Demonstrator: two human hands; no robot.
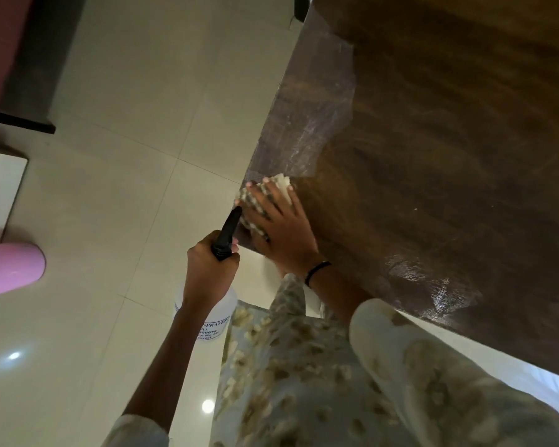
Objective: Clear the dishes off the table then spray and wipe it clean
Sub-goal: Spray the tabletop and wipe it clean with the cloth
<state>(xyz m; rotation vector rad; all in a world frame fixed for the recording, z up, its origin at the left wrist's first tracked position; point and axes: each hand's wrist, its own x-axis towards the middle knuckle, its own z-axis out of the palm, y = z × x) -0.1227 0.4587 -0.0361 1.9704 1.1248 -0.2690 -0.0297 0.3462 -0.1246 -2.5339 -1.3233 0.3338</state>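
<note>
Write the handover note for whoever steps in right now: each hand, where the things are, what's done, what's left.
Left hand grips the spray bottle by its black nozzle, held off the table's edge over the floor.
Right hand presses flat on the checked cloth at the near corner of the wooden table.
Done: no dishes in view; a wet streak runs along the table's edge.
Left: wipe the remaining surface, including the wet patch near the body.

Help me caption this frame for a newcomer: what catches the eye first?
The right hand lies flat on a checked cloth at the wooden table's near-left edge. Just left of it, the left hand grips the black head of a white spray bottle over the pale tiled floor. Wet streaks shine beyond the cloth.
</note>
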